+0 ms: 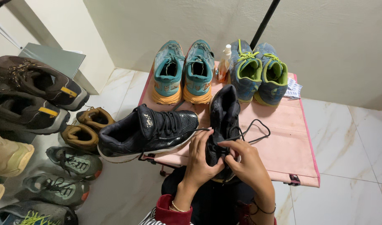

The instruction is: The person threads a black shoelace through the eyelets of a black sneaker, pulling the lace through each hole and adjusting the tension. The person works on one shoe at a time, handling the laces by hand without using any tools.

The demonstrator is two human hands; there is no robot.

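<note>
i see my left hand (201, 160) and right hand (246, 164) both with fingers clamped on the black lace-up sneaker (223, 125) at the near edge of the pink folding table (291, 141), its long axis running away from me, laces trailing right.

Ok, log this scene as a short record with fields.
setting: pink folding table on a marble floor, beside a wall
left hand: grips the side of a black shoe held upright
right hand: pinches that shoe's black lace
beside it: second black shoe lying across the table's left edge
back of table: teal and orange pair, blue and lime pair, small spray bottle between them
floor, left: brown boots and several more shoes
</note>
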